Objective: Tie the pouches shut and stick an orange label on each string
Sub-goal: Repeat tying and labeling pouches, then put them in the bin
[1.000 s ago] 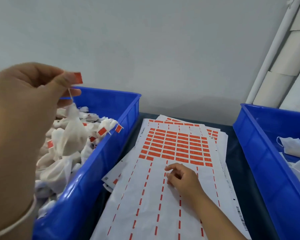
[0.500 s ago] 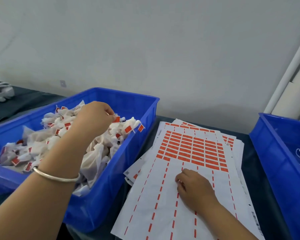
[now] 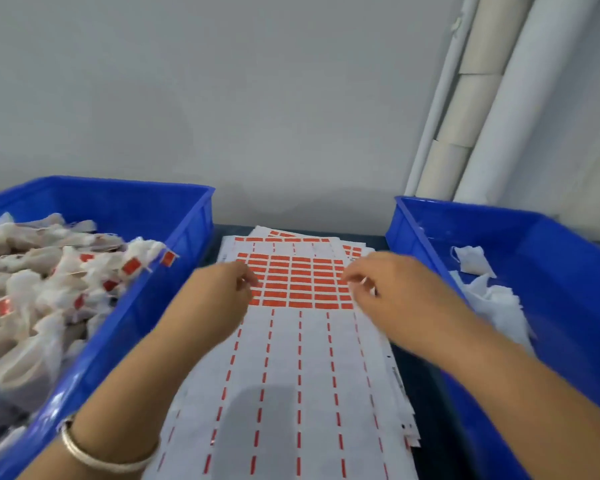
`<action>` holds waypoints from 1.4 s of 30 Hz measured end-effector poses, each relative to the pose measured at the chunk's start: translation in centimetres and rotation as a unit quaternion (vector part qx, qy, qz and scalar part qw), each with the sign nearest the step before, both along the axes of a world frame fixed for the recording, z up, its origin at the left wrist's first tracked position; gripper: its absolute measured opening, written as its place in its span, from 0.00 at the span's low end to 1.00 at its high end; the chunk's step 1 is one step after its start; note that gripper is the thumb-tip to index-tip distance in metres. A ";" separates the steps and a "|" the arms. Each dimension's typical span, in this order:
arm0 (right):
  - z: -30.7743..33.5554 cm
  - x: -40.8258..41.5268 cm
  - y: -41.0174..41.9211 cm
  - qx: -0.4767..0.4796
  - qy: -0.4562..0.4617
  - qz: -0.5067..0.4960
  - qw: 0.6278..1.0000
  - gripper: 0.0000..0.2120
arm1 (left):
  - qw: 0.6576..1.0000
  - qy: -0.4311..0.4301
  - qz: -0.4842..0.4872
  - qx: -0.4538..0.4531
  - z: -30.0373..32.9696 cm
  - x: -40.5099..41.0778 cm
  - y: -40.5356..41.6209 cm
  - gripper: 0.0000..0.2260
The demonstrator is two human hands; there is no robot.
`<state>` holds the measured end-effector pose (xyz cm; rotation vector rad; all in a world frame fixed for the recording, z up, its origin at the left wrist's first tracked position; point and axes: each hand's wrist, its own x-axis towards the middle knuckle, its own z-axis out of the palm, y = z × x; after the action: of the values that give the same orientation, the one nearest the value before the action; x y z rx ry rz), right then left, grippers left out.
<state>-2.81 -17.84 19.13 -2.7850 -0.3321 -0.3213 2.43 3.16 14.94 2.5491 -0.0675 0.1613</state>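
Both my hands hover over the stack of label sheets (image 3: 291,375), which lies between them and runs back toward me. My left hand (image 3: 219,299) sits at the left edge of the block of orange labels (image 3: 298,282), fingers curled loosely toward them; motion blur keeps me from telling whether the fingertips pinch a label or merely touch the sheet. My right hand (image 3: 388,292) sits at the block's right edge, fingers bent downward, thumb and forefinger close together; whether they hold anything I cannot tell. A bracelet (image 3: 108,455) circles my left wrist.

Just outside my left hand stands a blue bin (image 3: 184,216) heaped with tied white pouches (image 3: 49,282), several carrying orange labels on their strings. Just outside my right hand stands a second blue bin (image 3: 430,216) holding a few loose white pouches (image 3: 482,292) without visible labels. Beyond my fingertips, past the sheets, rises a grey wall (image 3: 222,98) with white pipes (image 3: 492,98) at its right.
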 end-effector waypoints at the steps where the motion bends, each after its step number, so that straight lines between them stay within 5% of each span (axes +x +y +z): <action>1: 0.8 0.4 -1.8 -0.003 0.001 -0.035 0.999 0.09 | 0.999 0.026 -0.016 0.010 -1.3 0.3 -1.2 0.09; 7: 0.8 4.1 -15.3 -0.009 0.064 -0.237 0.969 0.12 | 0.995 0.089 -0.039 0.035 -8.3 1.6 -5.7 0.13; 12: -3.0 4.9 -19.9 -0.052 0.192 -0.254 0.947 0.16 | 0.999 0.019 -0.036 0.016 -11.9 2.3 -6.5 0.09; 18: -6.8 6.4 -20.4 -0.066 0.103 -0.306 0.944 0.10 | 0.999 -0.021 -0.042 -0.005 -13.3 2.5 -6.0 0.08; 26: -4.1 6.3 -19.9 0.062 -0.053 -0.277 0.958 0.14 | 0.999 -0.039 -0.033 -0.016 -14.0 3.1 -6.0 0.08; 34: 3.2 7.3 -13.4 0.139 -0.173 -0.192 0.956 0.08 | 0.997 0.013 -0.029 -0.077 -13.1 3.6 -6.0 0.08; 38: 4.4 8.3 -8.0 0.191 -0.159 -0.127 0.960 0.07 | 0.982 0.086 -0.052 -0.160 -10.6 4.1 -5.6 0.10; 42: 2.2 9.6 -3.0 0.265 -0.057 -0.117 0.955 0.08 | 0.970 0.033 -0.051 -0.234 -8.6 4.6 -4.3 0.05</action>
<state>6.81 -20.84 21.36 -2.2765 0.0601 -0.5382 7.04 -1.15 6.38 2.0715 -0.1198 0.0427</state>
